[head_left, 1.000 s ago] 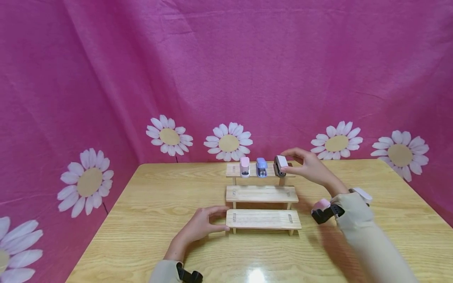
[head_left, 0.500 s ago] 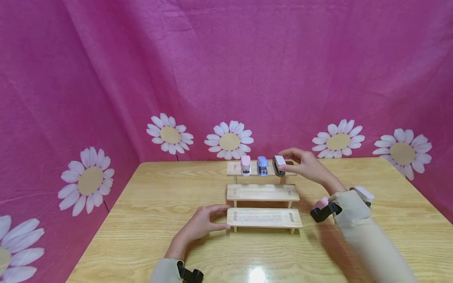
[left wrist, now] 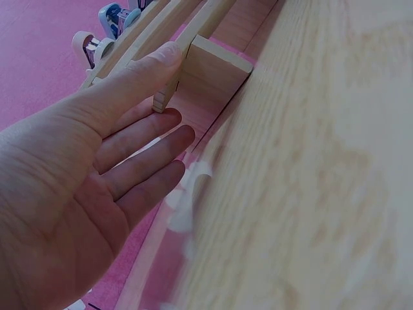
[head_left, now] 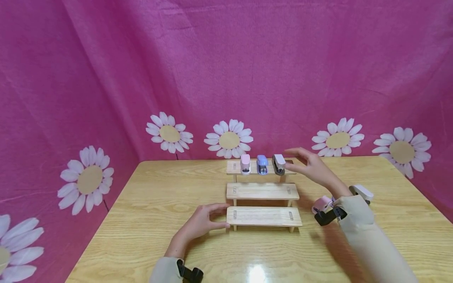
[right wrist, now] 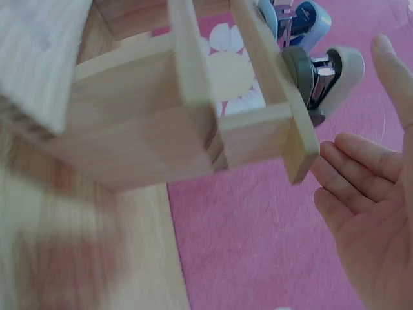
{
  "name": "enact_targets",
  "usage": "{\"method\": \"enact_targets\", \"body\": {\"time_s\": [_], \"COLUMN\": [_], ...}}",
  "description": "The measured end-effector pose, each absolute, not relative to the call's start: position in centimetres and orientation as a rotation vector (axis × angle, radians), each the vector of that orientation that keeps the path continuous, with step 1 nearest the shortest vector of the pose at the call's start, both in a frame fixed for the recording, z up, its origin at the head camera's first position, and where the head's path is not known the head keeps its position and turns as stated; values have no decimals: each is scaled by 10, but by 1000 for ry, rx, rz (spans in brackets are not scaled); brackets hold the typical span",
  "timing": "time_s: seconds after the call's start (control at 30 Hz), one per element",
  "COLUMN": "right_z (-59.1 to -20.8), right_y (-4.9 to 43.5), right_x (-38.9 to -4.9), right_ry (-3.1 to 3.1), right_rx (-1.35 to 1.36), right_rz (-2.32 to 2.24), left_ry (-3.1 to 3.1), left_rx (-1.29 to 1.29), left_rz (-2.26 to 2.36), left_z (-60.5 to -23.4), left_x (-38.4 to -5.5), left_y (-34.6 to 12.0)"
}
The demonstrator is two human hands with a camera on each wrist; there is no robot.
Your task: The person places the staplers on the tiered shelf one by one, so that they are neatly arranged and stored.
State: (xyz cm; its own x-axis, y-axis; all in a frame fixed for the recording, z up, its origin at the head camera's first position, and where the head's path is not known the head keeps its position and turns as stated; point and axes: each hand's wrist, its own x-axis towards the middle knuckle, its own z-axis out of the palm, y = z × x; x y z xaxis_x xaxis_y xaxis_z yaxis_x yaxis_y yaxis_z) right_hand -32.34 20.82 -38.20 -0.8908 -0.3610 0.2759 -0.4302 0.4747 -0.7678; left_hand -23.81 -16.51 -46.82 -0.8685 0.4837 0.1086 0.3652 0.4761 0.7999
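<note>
A three-step wooden stand [head_left: 263,217] stands on the table. My left hand [head_left: 199,223] holds the left end of its lowest step, thumb at the front corner and index finger at the back one. On the top step stand a pink stapler [head_left: 245,163], a blue stapler [head_left: 262,163] and, at the right, a white stapler with a dark grey base [head_left: 278,163]. Just right of that last one is my right hand [head_left: 313,169], its thumb and fingers spread apart around nothing. The right wrist view shows a gap between the fingers and the grey-based stapler [right wrist: 345,77].
Behind my right wrist, another pink stapler [head_left: 322,203] and a white one [head_left: 361,192] lie on the wooden table [head_left: 170,192], partly hidden by the sleeve and wrist camera. A pink curtain [head_left: 283,78] with white flowers hangs behind the table and along its left side.
My right hand has let go of the grey-based stapler and drawn slightly right. That stapler, tilted earlier, now stands straighter on the top step. My left hand stays at the lowest step.
</note>
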Motion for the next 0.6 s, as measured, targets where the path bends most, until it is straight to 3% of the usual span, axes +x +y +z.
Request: {"method": "enact_targets", "body": {"time_s": [0.6], "right_z": [-421], "right_y": [264], "right_x": [-274], "right_ry": [-2604], "right_rx": [585], "right_rz": [1423], "left_ry": [2584], "left_rx": [730], "left_rz": [1347], "left_z": [-468], "left_x": [-237], "left_y": [-164]}}
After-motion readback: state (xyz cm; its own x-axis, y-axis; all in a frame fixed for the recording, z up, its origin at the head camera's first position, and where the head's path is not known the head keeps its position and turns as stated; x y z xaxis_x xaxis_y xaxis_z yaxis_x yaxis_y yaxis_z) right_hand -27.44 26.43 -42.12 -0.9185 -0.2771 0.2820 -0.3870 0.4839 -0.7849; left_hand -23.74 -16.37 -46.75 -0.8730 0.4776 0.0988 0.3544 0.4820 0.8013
